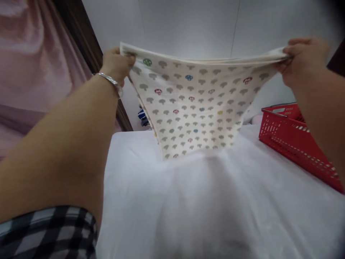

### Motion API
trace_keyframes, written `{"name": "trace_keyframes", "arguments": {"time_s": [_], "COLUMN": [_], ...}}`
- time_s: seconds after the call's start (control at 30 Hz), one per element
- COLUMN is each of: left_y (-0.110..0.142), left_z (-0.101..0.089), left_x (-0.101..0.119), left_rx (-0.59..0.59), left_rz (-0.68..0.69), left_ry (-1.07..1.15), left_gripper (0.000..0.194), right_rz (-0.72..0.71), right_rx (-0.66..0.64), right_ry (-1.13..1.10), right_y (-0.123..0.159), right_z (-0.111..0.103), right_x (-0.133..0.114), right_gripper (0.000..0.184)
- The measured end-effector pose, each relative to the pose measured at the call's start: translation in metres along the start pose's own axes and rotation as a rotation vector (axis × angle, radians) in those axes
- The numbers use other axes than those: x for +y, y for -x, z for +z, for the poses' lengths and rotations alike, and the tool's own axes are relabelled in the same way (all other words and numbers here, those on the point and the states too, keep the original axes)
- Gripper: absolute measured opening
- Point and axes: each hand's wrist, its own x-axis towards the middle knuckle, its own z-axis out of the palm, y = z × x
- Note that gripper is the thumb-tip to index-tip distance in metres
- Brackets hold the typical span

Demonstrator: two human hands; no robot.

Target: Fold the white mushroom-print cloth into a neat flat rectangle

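Note:
A cream cloth printed with grey and a few coloured mushrooms is stretched between my two hands above the bed-like surface. It looks folded in layers, and its lower edge hangs close to the white sheet. My left hand, with a silver bangle at the wrist, grips the upper left corner. The upper right corner is pinched in my right hand, which is slightly blurred. The top edge sags a little between them.
A white sheet covers the flat surface before me. On its right side stands a red plastic basket, partly behind my right forearm. Pink curtain fabric hangs at the left, and a pale wall rises behind.

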Motion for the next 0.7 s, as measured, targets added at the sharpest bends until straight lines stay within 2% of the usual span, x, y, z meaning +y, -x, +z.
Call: {"name": "trace_keyframes", "arguments": {"time_s": [0.1,0.2,0.27,0.33,0.4,0.5,0.53,0.6,0.7], "left_y": [0.011,0.052,0.094,0.144,0.199,0.273,0.291,0.316,0.329], "left_z": [-0.003,-0.003,0.0,0.004,0.01,0.017,0.018,0.014,-0.003], "left_x": [-0.01,-0.047,-0.079,-0.11,-0.138,-0.169,-0.176,-0.181,-0.175], "left_rx": [-0.114,-0.277,-0.367,-0.574,-0.72,-0.864,-0.891,-0.866,-0.76], "left_rz": [0.025,0.024,-0.029,-0.093,-0.119,-0.216,-0.255,-0.29,-0.274], "left_ry": [0.124,0.192,0.185,0.076,-0.033,-0.057,-0.048,-0.017,-0.001], "left_gripper": [0.048,0.043,0.037,0.029,0.027,0.028,0.028,0.028,0.031], "right_rz": [0.081,0.172,0.273,0.358,0.55,0.793,0.824,0.841,0.805], "right_rx": [0.068,0.051,0.026,0.012,-0.003,-0.109,-0.108,-0.116,-0.107], "right_ry": [-0.102,-0.043,-0.021,0.001,0.033,0.152,0.204,0.246,0.191], "right_y": [0.009,0.054,0.098,0.148,0.2,0.265,0.28,0.3,0.31], "right_z": [-0.011,-0.038,-0.061,-0.084,-0.106,-0.132,-0.139,-0.149,-0.163], "right_x": [-0.008,0.018,0.052,0.092,0.13,0.17,0.177,0.179,0.163], "right_gripper": [0.054,0.053,0.043,0.029,0.017,0.02,0.022,0.024,0.024]}}
